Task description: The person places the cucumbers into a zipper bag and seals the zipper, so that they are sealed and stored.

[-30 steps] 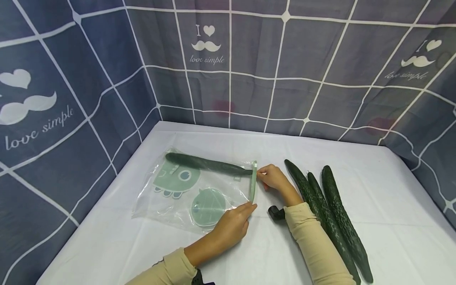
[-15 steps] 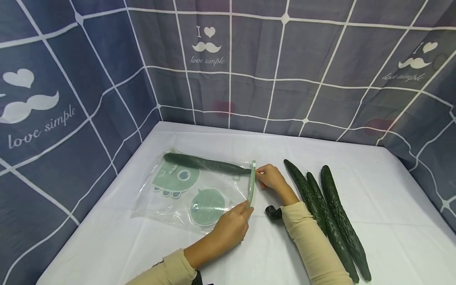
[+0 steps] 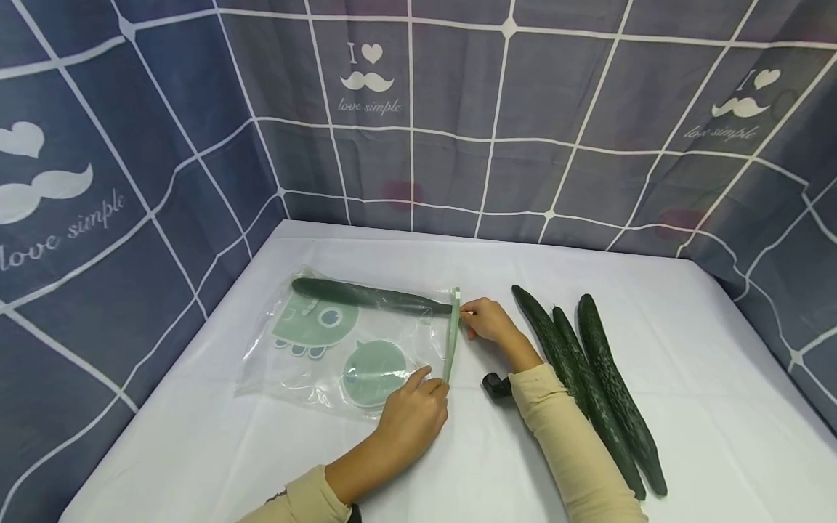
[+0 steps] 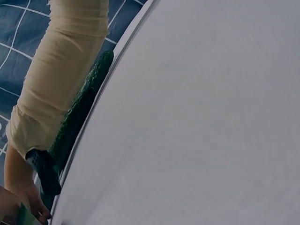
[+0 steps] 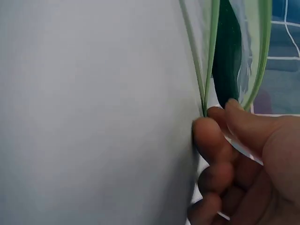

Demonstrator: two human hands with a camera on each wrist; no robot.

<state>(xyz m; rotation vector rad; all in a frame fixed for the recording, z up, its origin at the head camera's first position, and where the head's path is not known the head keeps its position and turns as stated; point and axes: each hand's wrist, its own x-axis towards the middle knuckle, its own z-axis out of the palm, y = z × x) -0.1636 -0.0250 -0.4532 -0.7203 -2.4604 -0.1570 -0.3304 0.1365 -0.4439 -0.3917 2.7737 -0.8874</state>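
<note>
A clear zip bag (image 3: 307,385) with green cartoon prints lies on the white table, its green-edged mouth (image 3: 453,341) facing right. Inside it, along the far side, is a dark green cucumber (image 3: 366,296), its narrow end at the mouth. My right hand (image 3: 489,319) pinches the mouth's edge beside that end; in the right wrist view, the green strips (image 5: 212,51) part above my thumb and fingers (image 5: 211,136). At the near end of the mouth, my left hand (image 3: 413,415) holds the bag's corner, one finger lifted over the plastic. Its grip is partly hidden.
Several long cucumbers (image 3: 617,392) lie side by side to the right, partly behind my right sleeve (image 3: 569,443). A black wrist device (image 3: 497,385) sticks out by that cuff. A grey-blue checked curtain (image 3: 458,94) surrounds the table (image 3: 713,349).
One finger of my left hand has lifted and spread away from the mouth's edge over the bag. My right hand stays at the edge. The head view has shifted slightly.
</note>
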